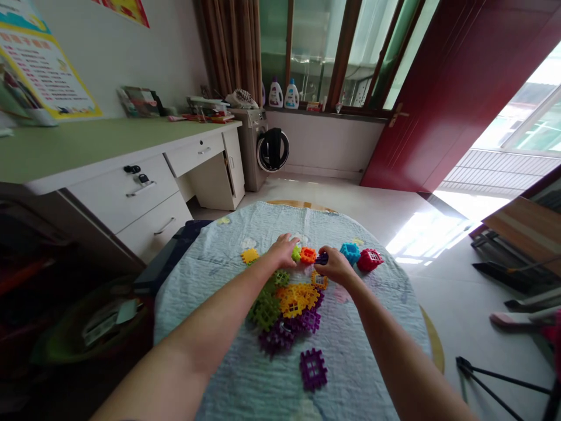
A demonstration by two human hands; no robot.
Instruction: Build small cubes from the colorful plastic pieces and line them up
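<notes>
My left hand (284,251) is at the left end of a row of plastic building blocks, its fingers and thumb around a lime green cube block (297,253). An orange cube block (308,255) sits beside that one. My right hand (336,266) grips a dark purple block (322,258), mostly hidden by the fingers. Just right of it are a blue cube block (350,252) and a red cube block (370,259). Nearer me lies a pile of interlocking pieces: green (266,310), yellow (298,299) and purple (280,337).
The round table has a pale blue cloth (210,304). A single purple piece (313,369) lies near me and a yellow piece (249,255) at the left. Beyond stand a desk (109,140), a washing machine (254,146) and a red door (429,93). Black metal legs (504,377) are at right.
</notes>
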